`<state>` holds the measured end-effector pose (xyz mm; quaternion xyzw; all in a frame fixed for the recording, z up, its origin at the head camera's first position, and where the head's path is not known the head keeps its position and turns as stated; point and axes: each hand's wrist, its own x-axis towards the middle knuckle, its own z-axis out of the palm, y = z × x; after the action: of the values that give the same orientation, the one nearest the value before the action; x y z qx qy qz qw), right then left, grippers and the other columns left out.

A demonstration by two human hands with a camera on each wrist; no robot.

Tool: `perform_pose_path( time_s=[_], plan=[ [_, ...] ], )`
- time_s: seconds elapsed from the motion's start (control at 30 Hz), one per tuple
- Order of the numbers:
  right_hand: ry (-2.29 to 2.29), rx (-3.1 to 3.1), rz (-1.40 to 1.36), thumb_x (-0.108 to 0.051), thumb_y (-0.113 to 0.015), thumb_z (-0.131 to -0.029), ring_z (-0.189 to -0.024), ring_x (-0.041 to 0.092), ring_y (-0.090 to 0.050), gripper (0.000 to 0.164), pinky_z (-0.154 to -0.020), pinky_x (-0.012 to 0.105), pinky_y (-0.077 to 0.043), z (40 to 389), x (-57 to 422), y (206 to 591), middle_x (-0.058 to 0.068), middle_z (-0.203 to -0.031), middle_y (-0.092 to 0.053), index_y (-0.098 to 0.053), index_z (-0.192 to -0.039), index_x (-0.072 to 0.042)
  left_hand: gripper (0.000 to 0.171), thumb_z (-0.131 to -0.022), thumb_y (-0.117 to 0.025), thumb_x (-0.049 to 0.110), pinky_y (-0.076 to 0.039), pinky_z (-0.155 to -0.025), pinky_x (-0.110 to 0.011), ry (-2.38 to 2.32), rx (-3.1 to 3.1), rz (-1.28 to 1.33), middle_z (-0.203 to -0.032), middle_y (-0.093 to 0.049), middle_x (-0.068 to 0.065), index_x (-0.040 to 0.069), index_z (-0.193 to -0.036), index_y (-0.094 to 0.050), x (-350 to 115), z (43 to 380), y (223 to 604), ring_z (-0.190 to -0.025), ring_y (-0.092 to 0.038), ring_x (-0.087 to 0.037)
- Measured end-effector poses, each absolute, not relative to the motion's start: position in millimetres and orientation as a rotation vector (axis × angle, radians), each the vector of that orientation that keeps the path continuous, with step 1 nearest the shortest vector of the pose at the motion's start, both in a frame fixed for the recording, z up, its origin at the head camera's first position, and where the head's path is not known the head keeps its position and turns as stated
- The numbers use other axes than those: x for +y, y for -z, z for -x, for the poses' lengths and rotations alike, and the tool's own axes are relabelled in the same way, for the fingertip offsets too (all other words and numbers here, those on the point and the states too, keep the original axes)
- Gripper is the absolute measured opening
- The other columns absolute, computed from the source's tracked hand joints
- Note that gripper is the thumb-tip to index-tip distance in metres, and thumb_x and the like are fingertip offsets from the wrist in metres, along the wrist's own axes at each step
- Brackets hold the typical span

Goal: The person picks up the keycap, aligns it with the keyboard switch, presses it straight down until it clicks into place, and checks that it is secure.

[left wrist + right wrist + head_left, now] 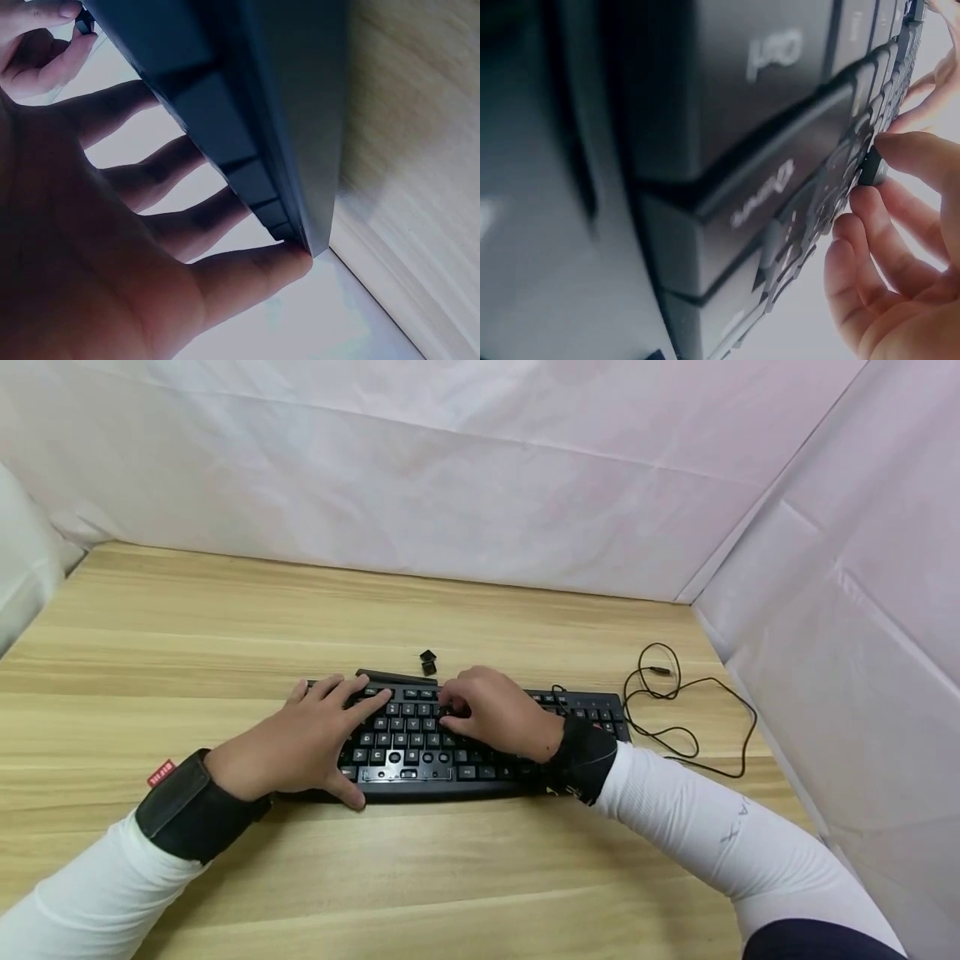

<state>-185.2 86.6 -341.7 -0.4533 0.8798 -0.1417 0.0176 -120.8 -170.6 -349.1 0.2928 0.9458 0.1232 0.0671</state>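
A black keyboard (442, 790) lies on the wooden table, with round sockets showing bare among the lower keys. My left hand (303, 743) is spread over its left end, fingertips near the top edge and thumb at the front edge. In the left wrist view, the fingers (244, 277) of that hand reach along the keyboard's edge. My right hand (504, 714) is above the middle of the keyboard. Its thumb and index finger pinch a small black keycap (873, 166) close over the keys, also visible in the left wrist view as a dark keycap (85, 22).
Two loose black keycaps (428, 667) lie on the table just behind the keyboard. A thin black cable (742, 727) loops over the table to the right. White cloth walls (420, 485) stand behind and at the sides of the table (420, 877).
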Motion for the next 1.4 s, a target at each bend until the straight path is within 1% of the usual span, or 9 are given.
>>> perform_pose_path(
  time_s=[0.17, 0.4, 0.57, 0.63, 0.73, 0.8, 0.87, 1.03, 1.4],
  plan=[
    [0.436, 2.749, 1.435, -0.02, -0.069, -0.083, -0.073, 0.01, -0.052, 0.011, -0.071, 0.031, -0.048, 184, 86, 342, -0.001, -0.082, -0.063, -0.071, -0.092, -0.013, 0.129, -0.045, -0.069, 0.078, -0.022, -0.094, -0.077, -0.359, 2.856, -0.881, -0.147, -0.028, -0.028, 0.01, -0.148, -0.031, -170, 121, 349, -0.127, -0.024, -0.05],
    [0.429, 2.741, 1.432, -0.021, -0.068, -0.085, -0.078, 0.008, -0.054, 0.014, -0.074, 0.028, -0.05, 178, 79, 340, -0.002, -0.087, -0.065, -0.071, -0.096, -0.013, 0.129, -0.045, -0.068, 0.079, -0.022, -0.095, -0.077, -0.364, 2.848, -0.866, -0.147, -0.028, -0.027, 0.011, -0.148, -0.031, -170, 121, 350, -0.127, -0.024, -0.051],
    [0.449, 2.673, 1.479, -0.021, -0.068, -0.086, -0.083, 0.008, -0.056, 0.016, -0.076, 0.027, -0.051, 166, 64, 335, -0.002, -0.09, -0.067, -0.069, -0.098, -0.011, 0.128, -0.046, -0.068, 0.079, -0.022, -0.095, -0.077, -0.365, 2.846, -0.865, -0.148, -0.028, -0.027, 0.011, -0.148, -0.032, -170, 121, 349, -0.127, -0.023, -0.051],
    [0.443, 2.641, 1.494, -0.021, -0.067, -0.086, -0.085, 0.008, -0.055, 0.016, -0.079, 0.029, -0.05, 160, 58, 333, -0.002, -0.091, -0.067, -0.069, -0.098, -0.011, 0.128, -0.046, -0.067, 0.079, -0.021, -0.095, -0.077, -0.361, 2.841, -0.862, -0.148, -0.027, -0.027, 0.01, -0.148, -0.031, -170, 120, 349, -0.128, -0.022, -0.051],
    [0.421, 2.611, 1.506, -0.022, -0.067, -0.086, -0.086, 0.007, -0.052, 0.016, -0.08, 0.029, -0.049, 153, 50, 332, -0.003, -0.092, -0.066, -0.069, -0.099, -0.012, 0.128, -0.047, -0.068, 0.078, -0.021, -0.094, -0.077, -0.366, 2.841, -0.857, -0.148, -0.027, -0.027, 0.01, -0.148, -0.031, -171, 120, 349, -0.128, -0.022, -0.051],
    [0.401, 2.6, 1.509, -0.023, -0.067, -0.087, -0.087, 0.006, -0.051, 0.016, -0.081, 0.029, -0.048, 150, 46, 333, -0.003, -0.093, -0.065, -0.07, -0.099, -0.013, 0.127, -0.047, -0.069, 0.078, -0.021, -0.094, -0.078, -0.372, 2.843, -0.86, -0.148, -0.027, -0.027, 0.01, -0.148, -0.032, -171, 120, 349, -0.128, -0.022, -0.05],
    [0.386, 2.587, 1.51, -0.023, -0.067, -0.087, -0.087, 0.006, -0.051, 0.016, -0.078, 0.027, -0.049, 149, 43, 334, -0.003, -0.094, -0.065, -0.071, -0.099, -0.014, 0.126, -0.047, -0.069, 0.077, -0.021, -0.094, -0.078, -0.378, 2.841, -0.866, -0.148, -0.028, -0.026, 0.01, -0.147, -0.032, -171, 121, 349, -0.128, -0.022, -0.05],
    [0.368, 2.567, 1.526, -0.023, -0.068, -0.085, -0.086, 0.006, -0.052, 0.016, -0.078, 0.025, -0.049, 148, 40, 334, -0.003, -0.093, -0.066, -0.071, -0.099, -0.014, 0.126, -0.048, -0.07, 0.076, -0.02, -0.093, -0.079, -0.383, 2.829, -0.869, -0.148, -0.027, -0.027, 0.009, -0.148, -0.031, -170, 122, 348, -0.128, -0.022, -0.049],
    [0.298, 2.61, 1.556, -0.026, -0.069, -0.084, -0.085, 0.009, -0.052, 0.015, -0.075, 0.027, -0.049, 149, 37, 338, -0.003, -0.094, -0.066, -0.071, -0.096, -0.017, 0.126, -0.049, -0.071, 0.075, -0.021, -0.094, -0.078, -0.376, 2.822, -0.856, -0.149, -0.026, -0.027, 0.009, -0.148, -0.031, -170, 121, 345, -0.128, -0.021, -0.05]
  ],
)
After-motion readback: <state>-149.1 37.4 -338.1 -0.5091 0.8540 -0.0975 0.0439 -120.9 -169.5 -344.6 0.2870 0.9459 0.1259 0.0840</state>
